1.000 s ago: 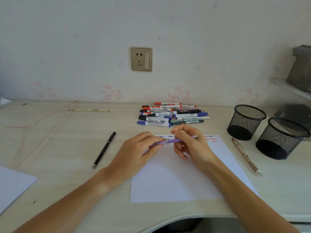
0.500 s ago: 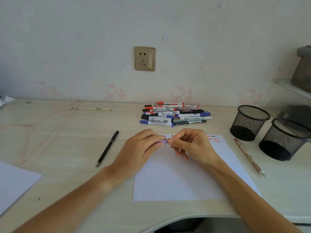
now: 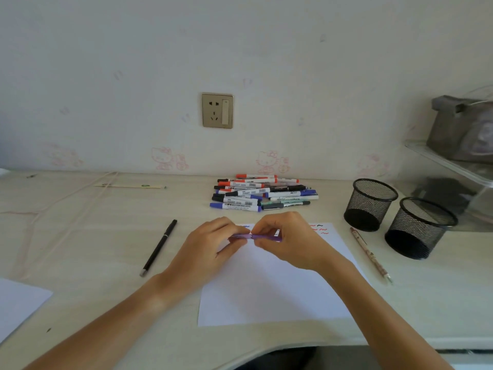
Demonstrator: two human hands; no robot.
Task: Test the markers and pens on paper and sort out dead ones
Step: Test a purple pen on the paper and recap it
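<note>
Here the purple pen lay roughly level above the far end of the paper, held between both hands. The left hand had its grip pinched on the pen's left end, fingers curled round the barrel; the right hand had its grip clamped on the right part, thumb and fingers curled over it. The two grips met near the middle of the pen. Whether the pen was capped could not be told.

The paper lay flat on the desk, with small red and black squiggles at its far right corner, just right of the right hand, and a blue mark partly hidden behind the left hand.

Beyond the paper, toward the wall, a pile of markers lay on the desk: red, blue, black and green caps. Left of the paper lay a black pen, apart from it. Right of the paper, just beside its edge, lay a patterned pencil. Farther right of the paper stood two black mesh cups, upright and near each other. A second sheet lay well left of the paper at the desk's near edge.
</note>
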